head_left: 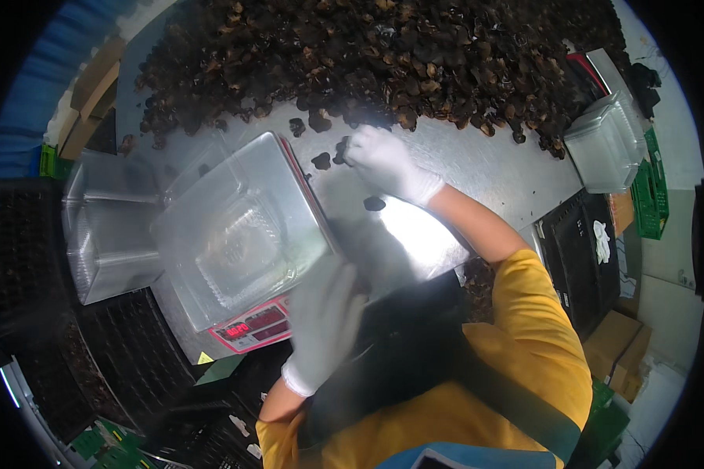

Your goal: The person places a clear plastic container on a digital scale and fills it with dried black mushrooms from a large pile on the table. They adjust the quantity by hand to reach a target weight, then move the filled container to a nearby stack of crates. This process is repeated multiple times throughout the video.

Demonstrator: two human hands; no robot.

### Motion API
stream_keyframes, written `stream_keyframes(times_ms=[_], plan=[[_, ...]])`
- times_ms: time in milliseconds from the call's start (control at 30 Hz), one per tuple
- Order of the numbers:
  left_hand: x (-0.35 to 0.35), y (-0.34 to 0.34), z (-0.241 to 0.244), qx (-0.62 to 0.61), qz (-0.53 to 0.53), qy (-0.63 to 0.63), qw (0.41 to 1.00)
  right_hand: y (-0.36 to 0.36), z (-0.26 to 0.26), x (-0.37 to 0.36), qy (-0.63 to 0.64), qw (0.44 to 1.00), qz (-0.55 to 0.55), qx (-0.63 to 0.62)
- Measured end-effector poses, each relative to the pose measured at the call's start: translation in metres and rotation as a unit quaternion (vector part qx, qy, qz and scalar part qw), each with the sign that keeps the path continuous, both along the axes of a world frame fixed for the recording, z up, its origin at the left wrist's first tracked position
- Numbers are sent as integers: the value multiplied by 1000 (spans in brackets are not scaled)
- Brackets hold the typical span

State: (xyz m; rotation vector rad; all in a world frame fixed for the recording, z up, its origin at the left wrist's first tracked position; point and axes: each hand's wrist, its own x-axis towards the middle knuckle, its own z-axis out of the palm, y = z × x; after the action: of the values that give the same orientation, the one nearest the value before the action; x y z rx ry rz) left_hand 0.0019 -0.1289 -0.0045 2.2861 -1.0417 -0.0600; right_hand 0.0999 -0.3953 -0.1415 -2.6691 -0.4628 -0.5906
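Observation:
My right hand [378, 155], in a white glove, reaches over the metal table to the near edge of a heap of dark brown mushrooms [387, 58], which look like wood ear. Its fingers are closed on a dark mushroom piece [341, 150]. A few loose pieces [321, 160] lie beside it. My left hand [328, 311], also gloved and blurred, is beside the near right corner of a digital scale [252, 325] with a lit red display. Nothing shows in it, but its fingertips are unclear. A clear plastic container [240, 252] rests on the scale's steel pan [182, 246].
Stacked clear plastic containers [114, 228] stand left of the scale. Another stack [607, 143] stands at the table's right edge, near a second red-edged device [589, 73]. Black crates [584, 258], green crates [651, 187] and cardboard boxes [616, 352] surround the table.

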Motion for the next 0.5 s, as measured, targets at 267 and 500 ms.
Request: stream_keyframes(times_ms=[267, 500], plan=[[-11, -95, -98, 72, -8, 57, 996, -34, 18, -77, 74, 975, -176, 116], [3, -114, -128, 130, 15, 8, 991, -19, 1, -40, 58, 985, -147, 69]])
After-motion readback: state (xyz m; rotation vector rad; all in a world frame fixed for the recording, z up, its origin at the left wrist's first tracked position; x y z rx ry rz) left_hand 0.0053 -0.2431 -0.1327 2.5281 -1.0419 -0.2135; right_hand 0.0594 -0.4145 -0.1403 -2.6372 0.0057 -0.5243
